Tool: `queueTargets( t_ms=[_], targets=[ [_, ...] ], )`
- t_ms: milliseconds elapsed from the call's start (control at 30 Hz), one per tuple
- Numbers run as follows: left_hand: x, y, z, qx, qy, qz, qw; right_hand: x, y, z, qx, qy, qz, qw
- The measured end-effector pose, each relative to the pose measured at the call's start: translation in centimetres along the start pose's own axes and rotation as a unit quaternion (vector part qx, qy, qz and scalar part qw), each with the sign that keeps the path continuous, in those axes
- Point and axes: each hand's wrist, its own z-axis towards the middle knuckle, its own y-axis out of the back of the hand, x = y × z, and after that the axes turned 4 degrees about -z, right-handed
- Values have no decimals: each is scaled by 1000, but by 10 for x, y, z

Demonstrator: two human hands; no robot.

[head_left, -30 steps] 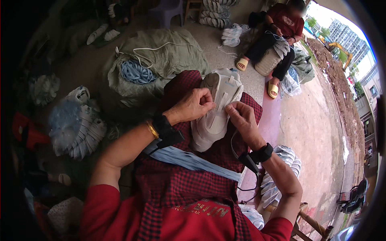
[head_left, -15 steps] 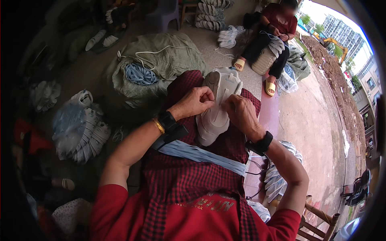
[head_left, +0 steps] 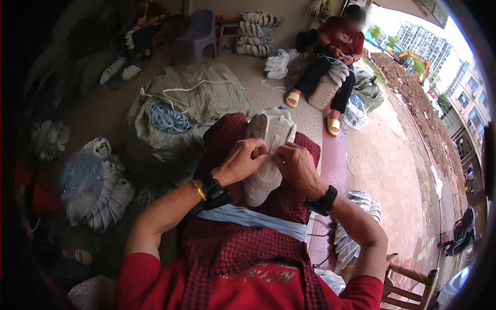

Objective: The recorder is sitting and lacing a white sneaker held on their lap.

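Observation:
A pale sneaker (head_left: 262,185) lies on my lap, its toe toward me, over a dark red checked apron (head_left: 227,134). My left hand (head_left: 242,161) is at the left side of its tongue, fingers curled together. On the other side, my right hand (head_left: 298,166) is closed in a pinch above the shoe's lacing area. Whatever the fingertips hold is too small or hidden to make out. Across my waist, below the shoe, runs a flat bundle of light blue laces (head_left: 253,223).
A green woven sack (head_left: 206,95) with coiled blue laces (head_left: 170,119) lies ahead left. Stacked shoe uppers stand at left (head_left: 111,191) and right (head_left: 356,227). Beyond, a seated person (head_left: 338,46) handles a shoe. A bamboo chair (head_left: 411,284) is at lower right.
The whole view has shifted, so the surroundings sit lower and further left. Both hands stay over the sneaker, and the right hand's fingers have come slightly closer to the left hand.

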Motion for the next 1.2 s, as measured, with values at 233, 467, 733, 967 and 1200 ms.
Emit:
queueTargets(
  t_ms=[233, 467, 733, 967, 1200],
  targets=[
    [-7, -3, 2, 10, -63, 148, 987, 1, -6, 0, 15, -8, 22, 1000],
    [21, 117, -28, 19, -41, 334, 942, -11, -3, -13, -16, -14, 102, 995],
    [159, 211, 24, -67, 70, 403, 910, -5, -20, 11, -13, -37, 125, 991],
    [50, 454, -105, -247, 105, 669, 694, -13, 6, -7, -3, -59, 162, 985],
    [14, 138, -29, -123, -1, 174, 977, -6, 5, -17, 40, -125, 97, 987]
  ],
)
